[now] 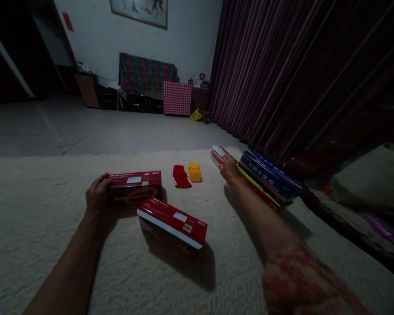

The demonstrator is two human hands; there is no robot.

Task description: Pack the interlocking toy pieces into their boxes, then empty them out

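Matting [36, 236] lies under a red box [134, 187] the left hand [97, 193] touches.

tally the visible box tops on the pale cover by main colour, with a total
Red: 2 (farther red box, nearer red box)
White: 1 (white-and-red box)
Blue: 1 (blue box)
Total: 4

Glossy red boxes [134, 186], rough cloth [36, 245]

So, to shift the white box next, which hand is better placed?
Right, I'd say. The right hand is at the white box, apparently touching its near end. The left hand is farther off, at the end of the left red box.
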